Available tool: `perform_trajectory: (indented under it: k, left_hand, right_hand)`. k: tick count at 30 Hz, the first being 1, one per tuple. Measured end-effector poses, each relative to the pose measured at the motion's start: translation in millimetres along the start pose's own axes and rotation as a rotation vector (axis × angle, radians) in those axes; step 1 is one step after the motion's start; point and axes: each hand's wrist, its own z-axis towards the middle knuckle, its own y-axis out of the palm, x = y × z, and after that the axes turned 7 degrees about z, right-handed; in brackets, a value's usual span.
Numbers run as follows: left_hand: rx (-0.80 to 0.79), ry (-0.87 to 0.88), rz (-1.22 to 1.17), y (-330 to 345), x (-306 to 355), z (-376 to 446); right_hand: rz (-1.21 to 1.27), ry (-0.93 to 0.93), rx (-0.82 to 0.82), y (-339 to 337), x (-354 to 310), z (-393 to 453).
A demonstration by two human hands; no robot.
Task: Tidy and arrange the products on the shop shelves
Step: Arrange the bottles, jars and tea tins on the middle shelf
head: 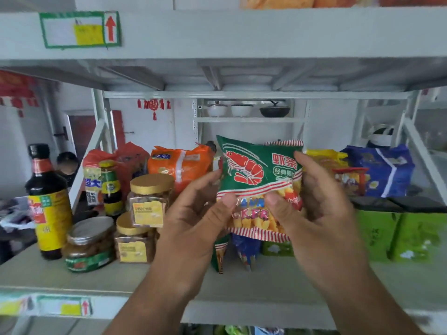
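One white metal shelf (72, 276) carrying everything. Two green boxes (396, 235) on the right, one blue bag (382, 170) behind them, one orange noodle pack (179, 165) at the back. One dark soy sauce bottle (46, 201) far left, two gold-lidded jars (145, 213) stacked, one squat pickle jar (89, 245) beside them. One prawn cracker bag (258, 187) held up mid-shelf, above the board: green top with red shrimp, red-white stripes, see-through bottom half showing yellow sticks. Upright, long axis near vertical, top tipped slightly left, print facing the camera. Left hand (193, 221) and right hand (316, 204) both clamped on its sides, thumbs pressing the front.
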Motion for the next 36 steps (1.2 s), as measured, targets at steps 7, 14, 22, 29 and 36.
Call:
perform_trajectory:
  k: [7, 14, 22, 29, 36]
  left_hand:
    - [0.060, -0.051, 0.046, 10.3, -3.1, -24.3]
    - [0.020, 0.069, 0.275, 25.7, -9.7, -43.4]
    - [-0.044, 0.193, 0.366, 31.4, -2.9, -51.8]
    - [-0.157, 0.034, 0.188, 29.8, 4.7, -44.5]
    - [0.062, 0.136, 0.471, 34.8, -2.4, -52.2]
  right_hand:
    - [-0.240, -0.020, -0.055, -25.1, 11.0, -25.7]
    - [-0.402, -0.070, -0.065, -28.3, 13.1, -45.7]
    - [0.106, 0.233, -0.085, -45.1, 0.2, -24.4]
    - [0.585, 0.501, -0.227, -58.3, 4.9, -29.9]
    - [-0.092, 0.267, -0.033, -63.4, -9.1, -45.8]
